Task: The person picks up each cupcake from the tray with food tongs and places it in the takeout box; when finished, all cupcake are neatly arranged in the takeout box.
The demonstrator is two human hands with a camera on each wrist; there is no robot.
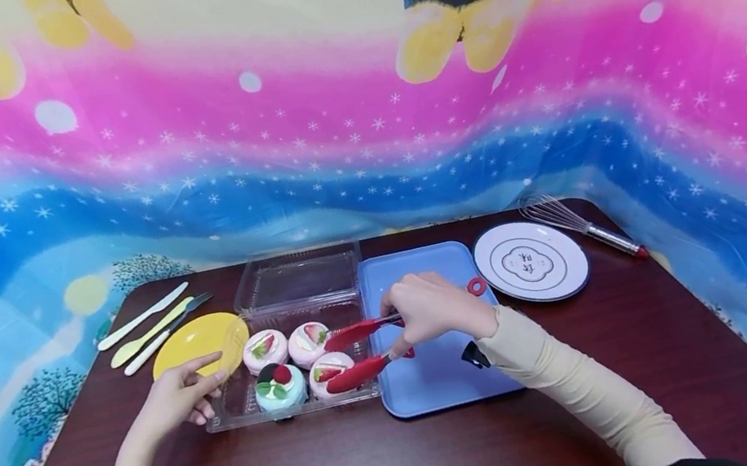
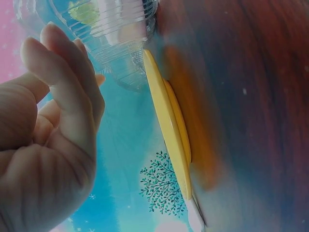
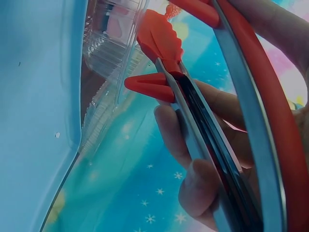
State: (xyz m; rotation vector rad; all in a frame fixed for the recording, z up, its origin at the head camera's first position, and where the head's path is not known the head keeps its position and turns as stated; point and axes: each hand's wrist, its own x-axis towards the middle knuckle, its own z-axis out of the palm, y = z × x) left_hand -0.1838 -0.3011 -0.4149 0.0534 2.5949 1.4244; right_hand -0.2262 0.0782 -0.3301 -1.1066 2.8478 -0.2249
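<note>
My right hand (image 1: 426,306) grips red tongs (image 3: 193,106) with metal arms. The tong tips (image 1: 349,376) stand apart over the right side of a clear plastic box (image 1: 242,421), close around a pink cake with a strawberry slice (image 1: 330,372). Two more pink strawberry cakes (image 1: 265,350) and a pale blue cake (image 1: 282,393) with a raspberry and mint leaves sit in the box. My left hand (image 1: 181,393) hovers by the box's left edge with relaxed fingers, over the near part of a yellow plate (image 1: 194,337); nothing is between its fingers in the left wrist view.
A blue tray (image 1: 442,378) lies right of the box, under the right hand. Behind it to the right are a white plate (image 1: 556,260) and a whisk (image 1: 580,223). Knife (image 1: 143,317), yellow utensil (image 1: 149,335) and fork (image 1: 164,334) lie at far left. The box's lid (image 1: 299,278) lies open backward.
</note>
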